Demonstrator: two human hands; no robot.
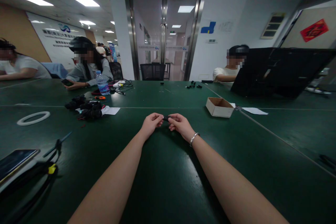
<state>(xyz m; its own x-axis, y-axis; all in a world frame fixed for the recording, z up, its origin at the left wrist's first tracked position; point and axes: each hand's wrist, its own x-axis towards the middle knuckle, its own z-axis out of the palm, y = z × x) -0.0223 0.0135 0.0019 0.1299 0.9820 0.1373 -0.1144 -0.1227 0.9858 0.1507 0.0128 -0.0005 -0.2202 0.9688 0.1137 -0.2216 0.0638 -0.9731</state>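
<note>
Between my hands, just above the green table (162, 168), is a small dark piece (166, 118) with a pale spot at its left end. Its exact kind is too small to make out. The fingertips of my left hand (151, 125) pinch the left end. My right hand (181, 126), with a silver bracelet at the wrist, grips the right end between thumb and fingers. Both hands are closed, and the fingertips cover part of the piece. An open cardboard box (219, 108) stands to the right, beyond my right hand.
Left of my hands lie a heap of black items (89, 108), a water bottle (103, 84), a white ring (33, 118), a phone (18, 162) and black cables (39, 178). Several small black pieces (193, 85) lie farther back. A large black panel (278, 71) stands at right; people sit across the table.
</note>
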